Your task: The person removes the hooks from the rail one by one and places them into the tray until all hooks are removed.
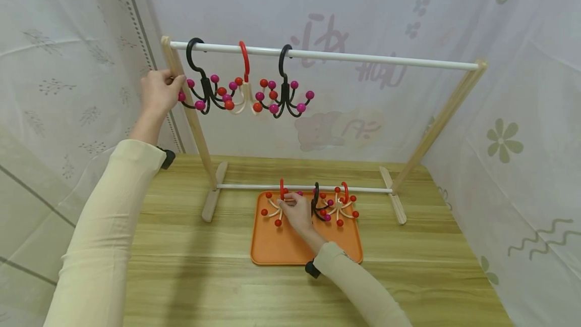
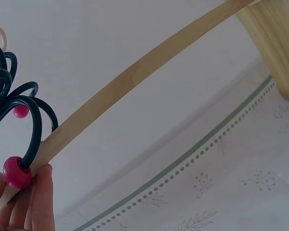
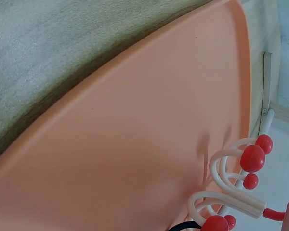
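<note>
My left hand (image 1: 159,92) grips the left wooden post (image 1: 195,130) of a rack, just below its top. In the left wrist view, a pink ball (image 2: 17,172) of a black octopus-shaped hanger lies between the thumb and fingers (image 2: 42,199), in front of the post; whether they press it I cannot tell. Over an orange tray (image 1: 281,246), my right hand (image 1: 297,213) pinches the red stem of a cream octopus-shaped hanger (image 3: 248,201) with red balls. Beside that hand, a black hanger (image 1: 316,193) and another cream hanger (image 1: 339,205) are in the tray.
From the rack's white top bar (image 1: 363,58) hang a black hanger (image 1: 206,87), a cream one with a red hook (image 1: 245,64) and another black one (image 1: 284,87). A lower white bar (image 1: 245,186) runs behind the tray. The rack's right post (image 1: 436,127) stands on the wooden table (image 1: 445,266).
</note>
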A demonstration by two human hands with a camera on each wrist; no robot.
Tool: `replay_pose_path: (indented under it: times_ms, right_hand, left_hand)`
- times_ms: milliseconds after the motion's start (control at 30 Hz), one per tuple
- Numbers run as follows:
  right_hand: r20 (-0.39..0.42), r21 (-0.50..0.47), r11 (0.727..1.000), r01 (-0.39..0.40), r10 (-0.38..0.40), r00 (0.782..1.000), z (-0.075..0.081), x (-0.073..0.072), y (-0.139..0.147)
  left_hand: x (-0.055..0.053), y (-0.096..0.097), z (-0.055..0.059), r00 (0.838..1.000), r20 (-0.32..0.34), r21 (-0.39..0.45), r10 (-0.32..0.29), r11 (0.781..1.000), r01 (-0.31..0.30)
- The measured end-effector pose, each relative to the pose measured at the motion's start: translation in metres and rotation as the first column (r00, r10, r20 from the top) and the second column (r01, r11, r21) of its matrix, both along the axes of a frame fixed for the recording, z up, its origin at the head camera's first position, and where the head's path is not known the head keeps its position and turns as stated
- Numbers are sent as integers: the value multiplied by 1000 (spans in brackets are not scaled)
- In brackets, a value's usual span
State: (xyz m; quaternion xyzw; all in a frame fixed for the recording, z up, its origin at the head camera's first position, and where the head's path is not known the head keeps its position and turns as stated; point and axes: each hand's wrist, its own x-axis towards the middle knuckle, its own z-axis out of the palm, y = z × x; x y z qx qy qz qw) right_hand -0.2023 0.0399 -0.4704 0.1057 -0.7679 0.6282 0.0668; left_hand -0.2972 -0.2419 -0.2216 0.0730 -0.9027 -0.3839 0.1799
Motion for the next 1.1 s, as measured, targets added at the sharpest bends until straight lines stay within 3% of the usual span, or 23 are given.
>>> replay_pose_path:
  times_ms: [167,267,400,500,633,800,1000,1100]
  right_hand:
    - [-7,6,1000,-6,6,1000,-4,-2,1]
    - [-6,4,1000,-19,19,1000,-14,-9,2]
    - [-4,56,998,-13,13,1000,-28,-18,5]
    - [-19,112,994,16,-14,1000,-24,-19,7]
    - [-49,163,985,59,-51,997,-6,-20,13]
    - [-44,138,989,50,-44,998,22,-28,26]
    - [-68,85,996,29,-23,997,66,-35,40]
    - [-120,43,998,35,-29,992,91,-39,45]
  left_hand:
    - [0,1,0,1000,5,-5,4,1000,-4]
    - [0,1,0,1000,3,-13,8,1000,-8]
    - [0,1,0,1000,-2,-13,8,1000,-8]
    - [1,2,0,1000,0,-6,5,1000,-5]
    - [1,1,-1,1000,-1,-1,0,1000,0]
    - [0,1,-1,1000,-10,1,-2,1000,2]
    - [0,1,-1,1000,-13,-4,3,1000,-3]
    - [-1,1,0,1000,-16,-13,4,1000,-4]
